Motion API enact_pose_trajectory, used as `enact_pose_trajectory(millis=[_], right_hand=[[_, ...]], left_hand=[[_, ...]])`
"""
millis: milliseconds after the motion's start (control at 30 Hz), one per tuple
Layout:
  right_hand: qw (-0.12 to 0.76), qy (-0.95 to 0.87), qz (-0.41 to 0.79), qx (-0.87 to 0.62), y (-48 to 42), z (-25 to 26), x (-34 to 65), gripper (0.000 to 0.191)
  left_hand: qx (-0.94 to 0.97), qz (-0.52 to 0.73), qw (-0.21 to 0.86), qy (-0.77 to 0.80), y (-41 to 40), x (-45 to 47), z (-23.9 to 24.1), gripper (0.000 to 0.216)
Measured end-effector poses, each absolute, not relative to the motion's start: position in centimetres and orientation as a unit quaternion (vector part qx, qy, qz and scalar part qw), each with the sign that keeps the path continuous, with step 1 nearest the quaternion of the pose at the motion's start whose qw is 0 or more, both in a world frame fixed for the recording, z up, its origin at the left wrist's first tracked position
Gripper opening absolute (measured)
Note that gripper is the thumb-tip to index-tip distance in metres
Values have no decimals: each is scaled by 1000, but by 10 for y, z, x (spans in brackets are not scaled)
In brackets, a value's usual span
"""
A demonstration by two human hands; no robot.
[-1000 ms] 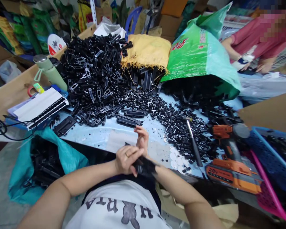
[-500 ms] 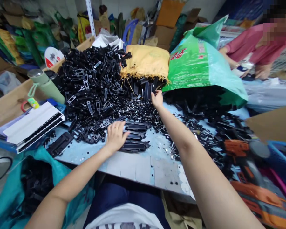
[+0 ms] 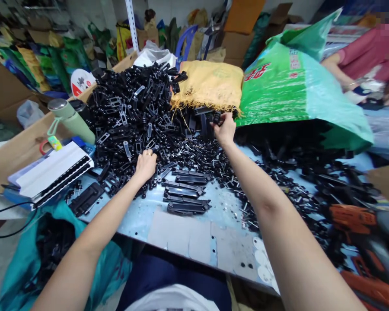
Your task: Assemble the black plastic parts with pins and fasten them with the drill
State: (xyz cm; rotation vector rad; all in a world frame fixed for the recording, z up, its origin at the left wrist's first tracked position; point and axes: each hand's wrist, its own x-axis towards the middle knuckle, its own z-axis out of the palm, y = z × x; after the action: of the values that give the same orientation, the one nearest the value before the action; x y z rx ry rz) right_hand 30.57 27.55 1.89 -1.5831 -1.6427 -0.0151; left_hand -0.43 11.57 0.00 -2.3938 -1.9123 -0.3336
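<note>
My left hand point(image 3: 145, 166) rests at the front edge of a large heap of small black plastic link pieces point(image 3: 126, 108). Its fingers curl down into the pieces, and what they grip is hidden. At the fringed mouth of a yellow woven sack point(image 3: 210, 82), my right hand point(image 3: 225, 129) pinches a black plastic part point(image 3: 217, 118). Other long black parts stick out of the sack beside it. Between my arms, several long black plastic assemblies point(image 3: 188, 208) lie in a stacked row on the blue table point(image 3: 132, 222). Loose screws point(image 3: 201, 155) are scattered behind them.
A green sack point(image 3: 275, 95) spills black parts at the right. An orange power drill point(image 3: 353, 220) lies near the right edge. A green bottle point(image 3: 71, 119) and papers point(image 3: 52, 170) stand left. A teal bag point(image 3: 19, 268) hangs below. A co-worker's arm point(image 3: 340, 73) shows far right.
My left hand has left the row of assemblies and moved left to the link heap. My right hand stays at the yellow sack, now with a black part in its fingers. The view has shifted slightly.
</note>
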Motion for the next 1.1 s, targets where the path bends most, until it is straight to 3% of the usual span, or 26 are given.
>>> enact_pose_trajectory(millis=[100, 233, 333, 567, 767, 867, 1000, 1100], right_hand=[[464, -674, 5, -575, 234, 30, 317, 49], [516, -643, 23, -565, 182, 37, 343, 23], [511, -630, 48, -583, 148, 33, 363, 21], [333, -704, 69, -624, 114, 8, 373, 25], [283, -690, 28, -666, 163, 10, 347, 34], [298, -640, 71, -705, 197, 12, 337, 36], [332, -590, 126, -725, 235, 5, 332, 36], [360, -570, 151, -723, 251, 1, 334, 35]], left_hand=[[-773, -234, 0, -590, 101, -2, 5, 14], [-791, -343, -107, -495, 44, 15, 13, 19], [-850, -269, -115, -438, -10, 36, 9, 18], [-872, -30, -65, -484, -87, 57, -9, 5], [-873, 36, -62, -482, -92, 62, 13, 30], [-876, 20, -130, -464, -85, 74, 12, 30], [-858, -94, -260, -434, -78, 86, -8, 19], [-845, -121, -286, -436, -79, 87, -22, 24]])
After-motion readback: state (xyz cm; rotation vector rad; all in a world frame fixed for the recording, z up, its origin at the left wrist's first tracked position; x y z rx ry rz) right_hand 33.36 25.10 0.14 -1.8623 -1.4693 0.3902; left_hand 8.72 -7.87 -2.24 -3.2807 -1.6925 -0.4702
